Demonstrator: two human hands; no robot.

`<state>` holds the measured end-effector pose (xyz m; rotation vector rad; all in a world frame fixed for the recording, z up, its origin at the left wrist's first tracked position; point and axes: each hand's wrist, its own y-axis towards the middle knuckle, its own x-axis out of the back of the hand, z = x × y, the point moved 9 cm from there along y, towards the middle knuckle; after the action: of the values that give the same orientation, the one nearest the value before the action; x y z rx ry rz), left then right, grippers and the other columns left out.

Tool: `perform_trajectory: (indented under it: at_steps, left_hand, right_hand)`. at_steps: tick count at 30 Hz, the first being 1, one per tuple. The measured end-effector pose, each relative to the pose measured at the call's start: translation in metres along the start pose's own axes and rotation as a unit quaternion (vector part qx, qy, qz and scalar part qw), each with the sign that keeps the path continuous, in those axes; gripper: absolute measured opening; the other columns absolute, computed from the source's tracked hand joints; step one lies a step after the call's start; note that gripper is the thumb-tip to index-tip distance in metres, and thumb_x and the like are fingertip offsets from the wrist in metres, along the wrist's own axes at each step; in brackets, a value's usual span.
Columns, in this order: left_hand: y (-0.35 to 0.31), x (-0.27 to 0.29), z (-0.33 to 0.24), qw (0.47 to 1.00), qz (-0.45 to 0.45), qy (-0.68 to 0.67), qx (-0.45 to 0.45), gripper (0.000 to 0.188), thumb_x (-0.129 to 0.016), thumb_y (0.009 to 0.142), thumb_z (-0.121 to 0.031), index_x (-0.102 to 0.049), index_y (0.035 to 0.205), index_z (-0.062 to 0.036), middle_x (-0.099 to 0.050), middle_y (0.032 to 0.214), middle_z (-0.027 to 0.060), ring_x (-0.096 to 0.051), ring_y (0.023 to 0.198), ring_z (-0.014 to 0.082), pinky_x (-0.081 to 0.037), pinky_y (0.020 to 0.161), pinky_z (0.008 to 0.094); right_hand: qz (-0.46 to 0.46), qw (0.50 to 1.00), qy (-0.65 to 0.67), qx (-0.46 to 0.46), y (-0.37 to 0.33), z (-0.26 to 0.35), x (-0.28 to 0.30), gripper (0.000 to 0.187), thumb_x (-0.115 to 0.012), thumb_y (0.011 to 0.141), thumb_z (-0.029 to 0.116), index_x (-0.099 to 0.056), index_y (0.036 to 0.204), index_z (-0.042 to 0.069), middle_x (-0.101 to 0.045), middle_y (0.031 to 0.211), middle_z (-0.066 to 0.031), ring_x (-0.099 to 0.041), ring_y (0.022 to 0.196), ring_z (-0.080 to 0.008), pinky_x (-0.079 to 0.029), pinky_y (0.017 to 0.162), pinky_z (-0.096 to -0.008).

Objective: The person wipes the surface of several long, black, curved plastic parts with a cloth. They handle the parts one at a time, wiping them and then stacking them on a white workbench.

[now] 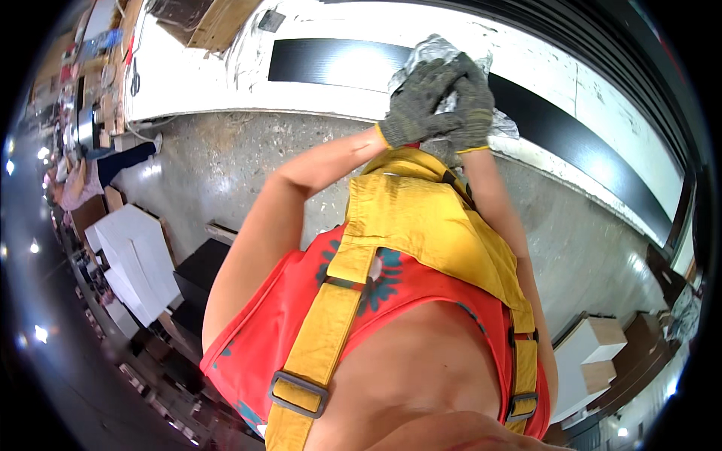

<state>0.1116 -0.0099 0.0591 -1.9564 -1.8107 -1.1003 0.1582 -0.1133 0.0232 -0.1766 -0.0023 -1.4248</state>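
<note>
- the left hand point(421, 98) lies on the crumpled rag point(435, 49), its gloved fingers stretched out and near together.
- the right hand point(473, 109) is beside it, touching it, also over the rag – how firmly either hand grips, i cannot tell.
- the rag is upon the black board point(331, 62), which lies along the white table point(184, 86).
- scissors point(135, 81) are at the table's left end.

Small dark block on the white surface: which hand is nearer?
Left: the left hand is below and right of the block in view; the right hand is farther right.
</note>
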Motion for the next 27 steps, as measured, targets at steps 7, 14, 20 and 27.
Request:
perform_trajectory:
  at_steps: [7, 14, 20, 27]
  left_hand:
    - [-0.024, 0.021, 0.032, 0.994, 0.002, 0.102, -0.050, 0.030, -0.063, 0.090, -0.035, -0.069, 0.110, -0.0136, -0.065, 0.113, 0.0067, -0.056, 0.110, 0.0251, -0.044, 0.097, 0.0414]
    - [-0.166, 0.226, 0.189, 0.950, -0.158, 0.205, 0.175, 0.032, -0.075, 0.080, -0.016, -0.069, 0.110, -0.0063, -0.068, 0.110, 0.0144, -0.062, 0.106, 0.0304, -0.047, 0.096, 0.0419]
    - [-0.225, 0.335, 0.259, 0.882, -0.279, 0.171, 0.338, 0.032, -0.074, 0.083, -0.018, -0.070, 0.110, 0.0004, -0.070, 0.108, 0.0165, -0.065, 0.098, 0.0271, -0.048, 0.092, 0.0357]
    - [-0.096, 0.267, 0.184, 0.814, -0.144, 0.552, 0.105, 0.073, -0.069, 0.082, -0.053, -0.055, 0.136, -0.0054, -0.059, 0.132, 0.0225, -0.052, 0.125, 0.0379, -0.035, 0.109, 0.0473]
  right_hand:
    - [-0.103, 0.973, -0.181, 0.098, 0.008, -0.014, 0.111, 0.037, -0.066, 0.091, 0.019, -0.062, 0.126, 0.007, -0.067, 0.121, -0.0099, -0.064, 0.111, -0.0279, -0.051, 0.097, -0.0387]
    - [-0.110, 0.788, -0.561, 0.229, -0.005, -0.013, 0.163, 0.056, -0.072, 0.085, 0.041, -0.058, 0.134, 0.018, -0.057, 0.138, -0.0094, -0.048, 0.132, -0.0323, -0.035, 0.110, -0.0478]
    - [-0.058, 0.750, -0.622, 0.218, -0.002, -0.022, 0.146, 0.070, -0.065, 0.084, 0.058, -0.050, 0.143, 0.023, -0.050, 0.145, -0.0069, -0.041, 0.137, -0.0323, -0.031, 0.110, -0.0512]
    - [-0.079, 0.746, -0.616, 0.241, -0.005, -0.015, 0.152, 0.067, -0.067, 0.083, 0.058, -0.055, 0.138, 0.022, -0.057, 0.139, -0.0063, -0.046, 0.134, -0.0273, -0.031, 0.110, -0.0457]
